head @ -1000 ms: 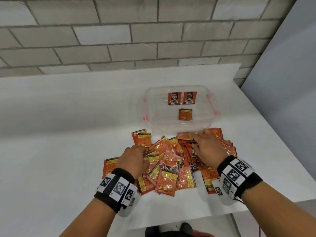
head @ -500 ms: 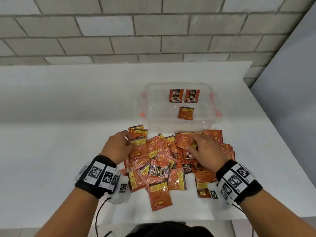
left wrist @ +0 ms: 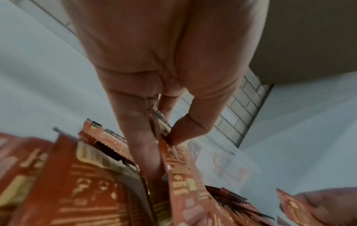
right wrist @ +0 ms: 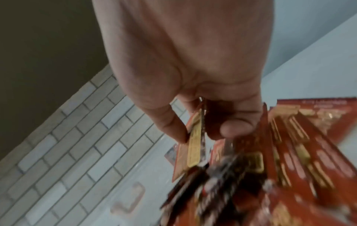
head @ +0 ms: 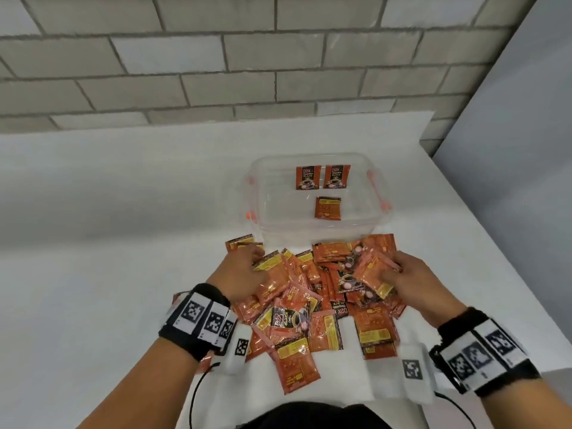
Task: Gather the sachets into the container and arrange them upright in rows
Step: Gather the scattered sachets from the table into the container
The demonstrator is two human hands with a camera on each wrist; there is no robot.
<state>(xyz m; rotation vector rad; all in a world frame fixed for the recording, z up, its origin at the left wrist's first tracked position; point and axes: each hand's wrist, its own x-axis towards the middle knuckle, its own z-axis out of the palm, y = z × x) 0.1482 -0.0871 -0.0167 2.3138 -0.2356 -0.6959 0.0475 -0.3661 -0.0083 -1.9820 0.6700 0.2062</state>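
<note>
The white tabletop [head: 93,243] fills the middle of the frame, with the clear, round-cornered plastic container [head: 379,224] at upper centre holding only three sachets, two leaning on its far wall and one flat. Below it sprawls the glossy orange foil pile [head: 309,311], so I judge I'm early in gathering. My left hand [head: 238,275] pinches one crinkly sachet [left wrist: 174,162] and my right hand [head: 408,281] grips a few [head: 371,274]; next they need lifting over the rim and standing on edge.
</note>
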